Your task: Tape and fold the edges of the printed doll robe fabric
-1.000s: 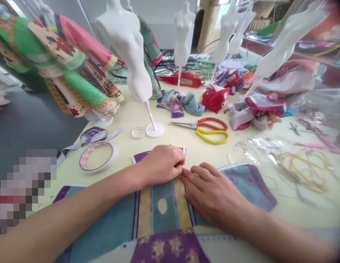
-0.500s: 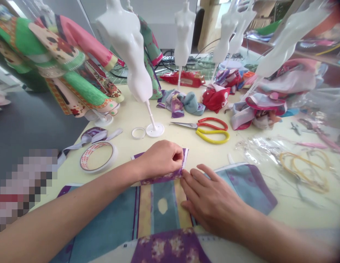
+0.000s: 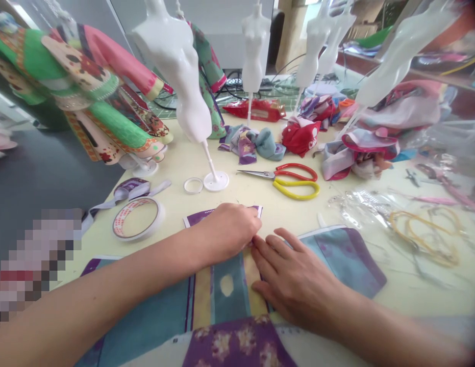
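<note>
Left hand (image 3: pixel 237 227) curls over the purple strip (image 3: pixel 201 218); its grip cannot be determined. Right hand (image 3: pixel 289 270), fingers extended, rests at the left's four o'clock, apparently steadying teal fabric (image 3: pixel 228 310) at six o'clock in view.

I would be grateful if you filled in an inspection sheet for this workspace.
Surface: pale yellow tabletop, well lit.
Work pieces: teal-and-yellow garment panel spread out, oval opening in its middle band; purple strip beyond it; purple floral cloth nearest the wearer.
Clutter: scissors, tape roll, crumpled fabric bundle, clear plastic packaging.
Hands: left hand curled over the strip, grip hidden; right hand palm down, fingers extended beside it.
Cables: dark cables tangled at the back.
Surroundings: bare white mannequin and others; dressed figures at left.
</note>
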{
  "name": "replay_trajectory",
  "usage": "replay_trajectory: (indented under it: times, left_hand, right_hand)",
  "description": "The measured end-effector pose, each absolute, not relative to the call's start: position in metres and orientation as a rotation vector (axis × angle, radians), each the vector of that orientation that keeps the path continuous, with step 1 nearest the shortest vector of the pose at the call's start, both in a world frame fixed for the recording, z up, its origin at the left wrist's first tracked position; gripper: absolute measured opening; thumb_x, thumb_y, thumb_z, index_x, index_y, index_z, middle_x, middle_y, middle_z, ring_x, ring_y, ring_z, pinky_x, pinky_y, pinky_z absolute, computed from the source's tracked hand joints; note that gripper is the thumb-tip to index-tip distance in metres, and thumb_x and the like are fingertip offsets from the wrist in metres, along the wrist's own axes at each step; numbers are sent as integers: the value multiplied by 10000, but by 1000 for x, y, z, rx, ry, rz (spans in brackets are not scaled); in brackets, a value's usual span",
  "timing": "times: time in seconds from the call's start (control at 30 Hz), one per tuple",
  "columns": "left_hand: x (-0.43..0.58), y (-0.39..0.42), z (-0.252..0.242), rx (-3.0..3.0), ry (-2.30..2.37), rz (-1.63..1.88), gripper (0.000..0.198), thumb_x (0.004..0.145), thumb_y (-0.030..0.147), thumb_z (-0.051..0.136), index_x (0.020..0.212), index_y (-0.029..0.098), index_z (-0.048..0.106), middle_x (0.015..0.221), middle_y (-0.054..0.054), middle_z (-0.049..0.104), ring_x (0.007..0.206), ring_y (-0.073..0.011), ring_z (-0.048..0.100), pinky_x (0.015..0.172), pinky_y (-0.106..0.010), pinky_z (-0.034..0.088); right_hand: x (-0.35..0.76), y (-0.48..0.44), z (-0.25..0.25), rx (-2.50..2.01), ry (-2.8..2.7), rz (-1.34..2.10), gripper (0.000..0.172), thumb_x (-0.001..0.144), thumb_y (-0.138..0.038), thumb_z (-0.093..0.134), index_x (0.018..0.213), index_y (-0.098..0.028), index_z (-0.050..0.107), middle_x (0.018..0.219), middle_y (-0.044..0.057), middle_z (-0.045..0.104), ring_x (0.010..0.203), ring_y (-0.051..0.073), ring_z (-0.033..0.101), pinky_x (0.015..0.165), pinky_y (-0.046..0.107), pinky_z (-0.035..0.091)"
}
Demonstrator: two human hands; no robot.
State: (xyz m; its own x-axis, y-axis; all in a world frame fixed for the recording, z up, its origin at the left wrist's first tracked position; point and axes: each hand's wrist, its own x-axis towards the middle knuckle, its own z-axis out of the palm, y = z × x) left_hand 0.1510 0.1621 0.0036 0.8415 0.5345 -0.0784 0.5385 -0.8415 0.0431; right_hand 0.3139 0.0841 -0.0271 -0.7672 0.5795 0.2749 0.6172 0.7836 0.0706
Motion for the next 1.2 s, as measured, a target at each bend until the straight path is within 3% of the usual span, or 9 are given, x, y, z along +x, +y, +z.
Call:
replay_trajectory:
  times: [0.13, 0.53, 0.67, 0.77, 0.9, 1.2]
  left_hand:
    - [154, 158, -2, 3115, 786, -72, 168, 813, 71, 492, 683, 141, 573, 696, -51, 614, 634, -189, 610, 515, -272, 412]
    - [146, 170, 3, 2748, 931, 48, 164, 824, 173, 494, 714, 152, 613, 776, -29, 655, 721, -159, 599, 663, -255, 432]
    - [145, 171, 1, 2692, 938, 91, 176, 821, 181, 497, 707, 159, 629, 758, -26, 657, 717, -152, 593, 665, -249, 424]
    - [143, 170, -2, 2659, 952, 113, 173, 822, 183, 501, 726, 163, 643, 759, -25, 661, 729, -154, 596, 670, -249, 425]
    - [143, 168, -3, 2652, 985, 109, 153, 817, 181, 516, 755, 166, 655, 798, -32, 672, 765, -170, 607, 696, -264, 434]
    - [149, 169, 1, 2691, 1003, 86, 146, 773, 153, 516, 657, 160, 605, 728, -28, 655, 682, -166, 584, 610, -260, 404]
  right_hand:
    - [314, 84, -26, -939, -2747, -187, 336, 913, -299, 424, 1042, -67, 631, 985, 150, 644, 922, 280, 516, 957, 474, 354]
    - [314, 84, -23, -945, -2718, -150, 340, 914, -302, 418, 1054, -64, 617, 1033, 163, 640, 942, 276, 510, 961, 483, 354]
    - [319, 88, -18, -1021, -2601, -2, 249, 908, -252, 430, 960, -111, 628, 930, 129, 629, 887, 253, 511, 845, 442, 426]
    - [320, 92, -18, -1128, -2574, 21, 255, 895, -249, 450, 1036, -100, 601, 904, 122, 586, 826, 246, 490, 744, 410, 455]
    - [317, 97, -25, -1189, -2636, 60, 371, 866, -359, 533, 1116, -88, 568, 913, 108, 555, 836, 249, 464, 786, 417, 451]
    - [314, 101, -28, -1124, -2696, -7, 326, 891, -415, 502, 938, -117, 626, 875, 91, 561, 842, 238, 474, 823, 422, 428]
